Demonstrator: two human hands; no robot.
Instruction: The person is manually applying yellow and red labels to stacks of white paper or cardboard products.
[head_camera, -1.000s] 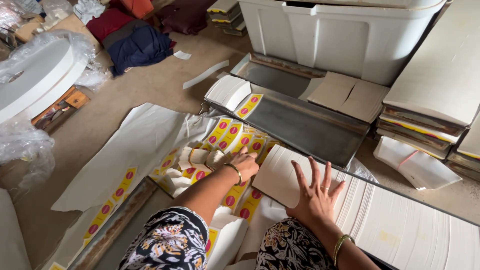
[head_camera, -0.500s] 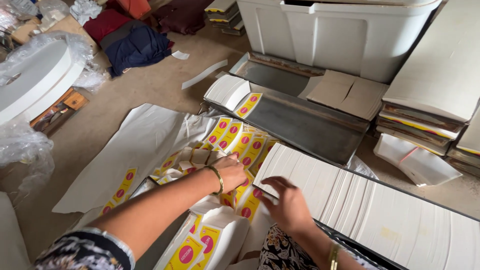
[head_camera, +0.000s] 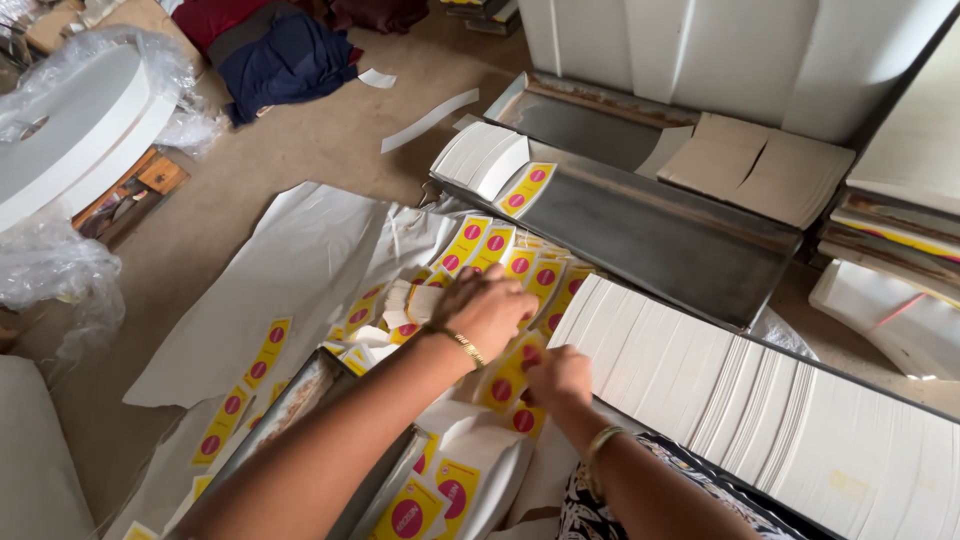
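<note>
1. The left hand (head_camera: 490, 308) lies palm down on a spread of yellow labels (head_camera: 515, 262) with pink circles, fingers loosely curled together; whether it grips any label cannot be told.
2. The right hand (head_camera: 560, 378), just beside it, is curled shut on one yellow label (head_camera: 505, 380).
3. The labels lie on white paper (head_camera: 290, 280) on the floor; a long row of white sheets (head_camera: 760, 400) stands just right of the hands.
</note>
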